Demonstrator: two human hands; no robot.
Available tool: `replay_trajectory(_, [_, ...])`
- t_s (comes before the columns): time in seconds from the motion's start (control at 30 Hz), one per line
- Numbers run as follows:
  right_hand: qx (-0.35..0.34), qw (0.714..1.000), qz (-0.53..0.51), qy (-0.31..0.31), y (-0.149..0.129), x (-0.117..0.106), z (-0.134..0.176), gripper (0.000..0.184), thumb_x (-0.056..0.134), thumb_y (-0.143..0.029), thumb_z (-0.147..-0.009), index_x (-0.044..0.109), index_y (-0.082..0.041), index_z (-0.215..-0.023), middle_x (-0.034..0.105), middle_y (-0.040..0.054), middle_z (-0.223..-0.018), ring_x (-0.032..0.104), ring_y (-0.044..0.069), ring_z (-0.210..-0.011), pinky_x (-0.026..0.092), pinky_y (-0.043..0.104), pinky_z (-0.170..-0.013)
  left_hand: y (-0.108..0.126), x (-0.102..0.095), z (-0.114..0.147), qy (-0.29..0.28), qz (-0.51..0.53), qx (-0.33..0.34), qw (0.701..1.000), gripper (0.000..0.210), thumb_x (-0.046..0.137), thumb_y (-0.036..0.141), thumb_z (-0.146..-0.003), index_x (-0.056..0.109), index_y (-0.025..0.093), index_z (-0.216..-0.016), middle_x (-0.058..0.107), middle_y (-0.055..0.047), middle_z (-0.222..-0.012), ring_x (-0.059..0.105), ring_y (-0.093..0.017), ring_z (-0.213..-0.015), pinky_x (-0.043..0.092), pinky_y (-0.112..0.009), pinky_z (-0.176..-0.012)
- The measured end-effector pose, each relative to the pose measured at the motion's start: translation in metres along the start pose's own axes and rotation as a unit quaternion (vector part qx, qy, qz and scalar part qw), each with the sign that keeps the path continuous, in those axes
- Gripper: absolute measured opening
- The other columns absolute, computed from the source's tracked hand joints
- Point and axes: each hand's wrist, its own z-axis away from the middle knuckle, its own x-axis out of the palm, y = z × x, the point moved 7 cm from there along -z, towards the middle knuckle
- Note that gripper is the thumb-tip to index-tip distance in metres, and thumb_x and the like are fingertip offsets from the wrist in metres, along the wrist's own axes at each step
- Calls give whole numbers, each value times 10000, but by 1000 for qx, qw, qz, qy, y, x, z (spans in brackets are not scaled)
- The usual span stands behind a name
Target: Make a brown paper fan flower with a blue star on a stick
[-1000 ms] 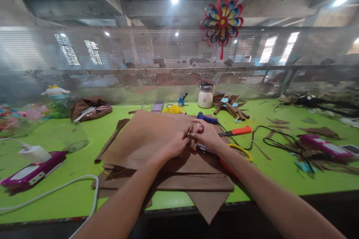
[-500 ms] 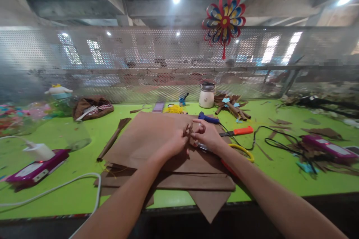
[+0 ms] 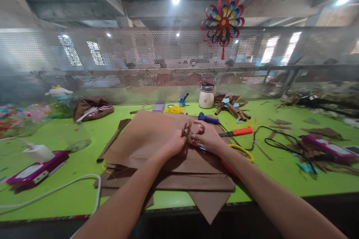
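Observation:
Both hands meet over a stack of brown paper sheets point(image 3: 140, 138). My left hand point(image 3: 175, 143) is closed on a small piece of folded or curled brown paper point(image 3: 187, 129), whose thin ends stick up past the fingers. From the other side, my right hand point(image 3: 207, 137) has its thumb and fingers bent in a pinch at the same piece; the exact contact is hidden. Under the right wrist lie scissors with a yellow handle loop point(image 3: 246, 153) and a red one. Just beyond are a blue-handled tool point(image 3: 208, 118) and an orange-handled knife point(image 3: 242, 130).
Rolled brown paper pieces point(image 3: 231, 107) lie behind, beside a white jar point(image 3: 206, 97). Left stand a purple power bank point(image 3: 39, 170) with a white plug and a brown pouch point(image 3: 94, 109). Black cable point(image 3: 276, 142) and another purple power bank point(image 3: 329, 147) occupy the right.
My right index finger has drawn back slightly and bent more, away from the tips of the paper piece. My left hand keeps its hold almost unmoved.

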Motion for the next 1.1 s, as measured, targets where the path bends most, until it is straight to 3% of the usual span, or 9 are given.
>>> replay_trajectory(0.17, [5, 998, -52, -23, -2, 5, 3, 584, 600, -162, -598, 433, -149, -1158, 578, -49, -603, 547, 121, -507, 439, 240, -491, 6, 4, 2, -17, 20, 8, 1000, 525, 484, 350, -779, 427, 106, -1240, 632, -46, -604, 500, -100, -352, 406, -199, -376])
replay_trajectory(0.37, [7, 998, -54, -8, -4, 4, 4, 585, 623, -186, -584, 441, -133, -1137, 575, -54, -578, 534, 118, -492, 425, 237, -481, 16, 14, 7, -47, 99, -14, 994, 545, 499, 325, -768, 389, 115, -1259, 649, -87, -716, 568, -130, -443, 502, -291, -451])
replay_trajectory(0.53, [11, 998, -56, -2, -3, 4, 4, 574, 630, -190, -581, 455, -148, -1126, 583, -44, -593, 537, 124, -484, 440, 250, -479, 17, 14, 7, -50, 123, -1, 991, 588, 563, 338, -742, 389, 131, -1265, 644, -142, -885, 617, -162, -551, 520, -304, -494])
replay_trajectory(0.73, [0, 1000, 0, 8, -4, 2, 2, 545, 604, -157, -591, 476, -146, -1121, 570, -42, -607, 545, 118, -489, 443, 240, -476, 3, 14, 0, -49, 129, -3, 990, 551, 592, 325, -728, 451, 136, -1226, 640, -149, -927, 637, -187, -629, 533, -319, -531])
replay_trajectory(0.87, [-25, 998, 49, 29, -4, -5, 0, 510, 603, -154, -605, 507, -132, -1105, 543, -44, -576, 522, 106, -494, 429, 222, -474, 4, 13, 0, -43, 154, -1, 987, 636, 591, 309, -731, 348, 180, -1305, 636, -148, -960, 647, -212, -655, 538, -351, -523])
replay_trajectory(1.1, [1, 1000, 3, 0, -10, 1, 4, 575, 594, -157, -598, 457, -117, -1155, 565, -41, -580, 517, 109, -486, 425, 228, -475, 13, 12, 5, -42, 145, -4, 988, 678, 581, 332, -739, 294, 157, -1328, 618, -180, -1020, 655, -232, -675, 534, -348, -521])
